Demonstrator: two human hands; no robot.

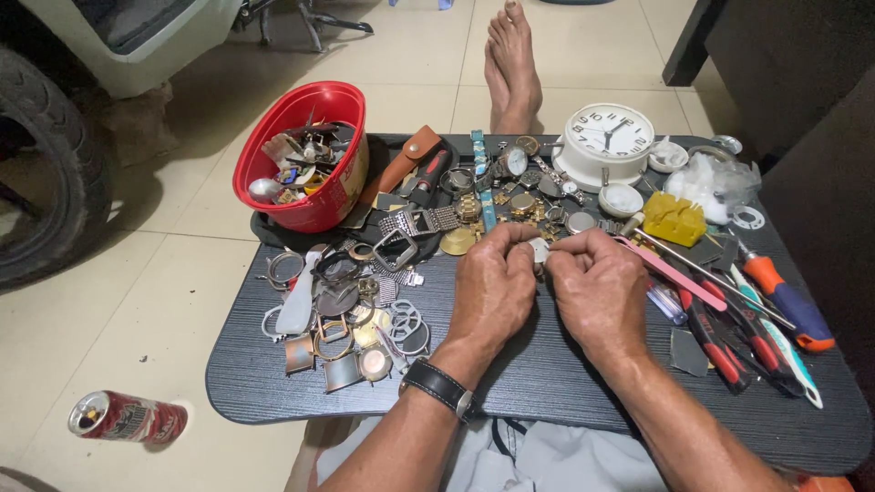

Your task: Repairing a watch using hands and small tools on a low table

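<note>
Nearest, the left hand point(492, 287), with a black wristwatch point(439, 386) on its wrist, and the right hand point(597, 292) meet over the dark worktop point(547, 383). The fingers of both hands pinch one small silver watch part point(540, 250) between them. To the left lie loose watch cases point(342, 342), to the right some screwdrivers point(775, 301). Farther back stand a red bowl point(305, 155) of parts and a white alarm clock point(606, 141).
</note>
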